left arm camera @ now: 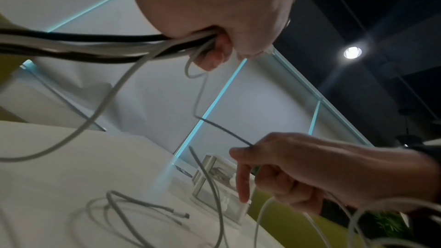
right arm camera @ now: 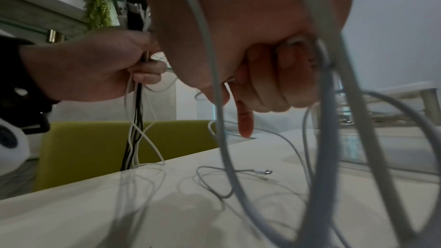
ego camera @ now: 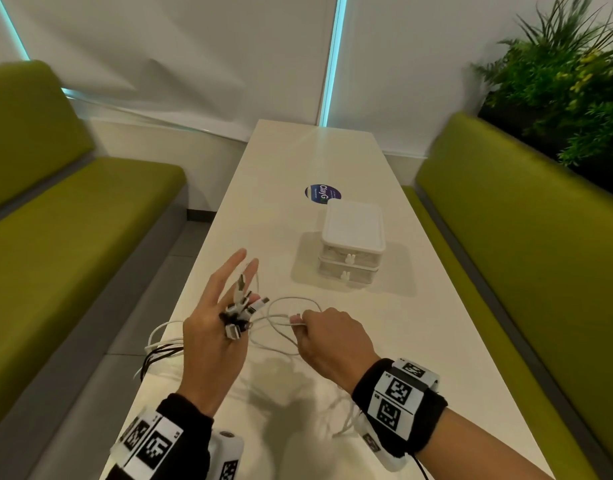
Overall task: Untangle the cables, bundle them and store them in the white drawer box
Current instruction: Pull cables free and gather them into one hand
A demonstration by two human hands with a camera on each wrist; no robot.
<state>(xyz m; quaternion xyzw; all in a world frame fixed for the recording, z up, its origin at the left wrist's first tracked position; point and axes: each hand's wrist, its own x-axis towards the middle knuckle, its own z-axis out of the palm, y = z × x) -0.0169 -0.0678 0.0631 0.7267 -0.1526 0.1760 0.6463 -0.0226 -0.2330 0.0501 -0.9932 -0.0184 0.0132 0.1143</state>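
Left hand (ego camera: 211, 337) pinches cables (ego camera: 242, 306) by their plugs; right hand (ego camera: 327, 341) curled round white strand, near drawer box (ego camera: 352, 244). I judge cables limp, light: hold by plugs.

The white drawer box (ego camera: 352, 244) stands at one o'clock on the table (ego camera: 298, 161). Loose cable loops (ego camera: 281, 327) lie between it and the hands; twelve o'clock is bare tabletop.

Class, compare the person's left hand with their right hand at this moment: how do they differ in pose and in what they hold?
The left hand pinches many plug ends, black and white, with two fingers stretched out; the right hand is curled in a fist round one white cable. The left hand is raised, the right sits lower. Both wear wrist bands and grip cables over the table.
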